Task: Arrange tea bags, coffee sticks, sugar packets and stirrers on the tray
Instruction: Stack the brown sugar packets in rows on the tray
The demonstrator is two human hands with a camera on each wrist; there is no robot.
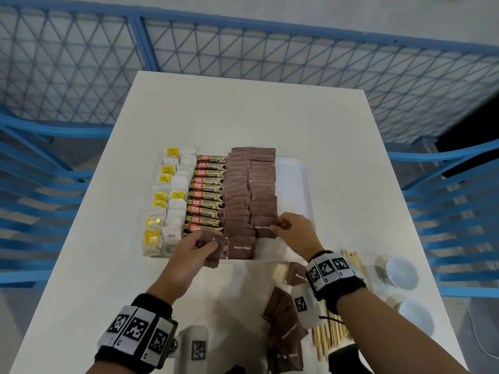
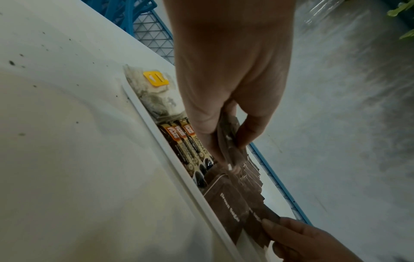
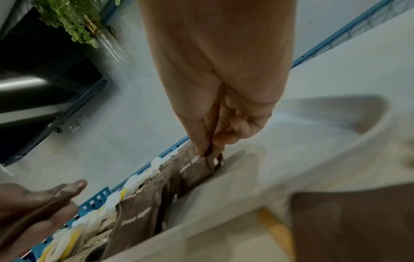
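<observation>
Right hand [image 1: 293, 228] pinches 1 sugar packet [image 1: 263, 228] at the tray's [image 1: 293, 182] 5 o'clock, likely extending the second brown column. Left hand [image 1: 195, 248] grips spare packets [image 1: 216, 248] at 7 o'clock, feeding supply. Stirrers [image 1: 351, 261] wait off-tray.

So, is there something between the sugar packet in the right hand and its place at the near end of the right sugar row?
Nothing visible blocks it. The right hand pinches a brown sugar packet already lying at the near end of that row on the tray. The left hand, holding more packets, is beside the other row.
</observation>
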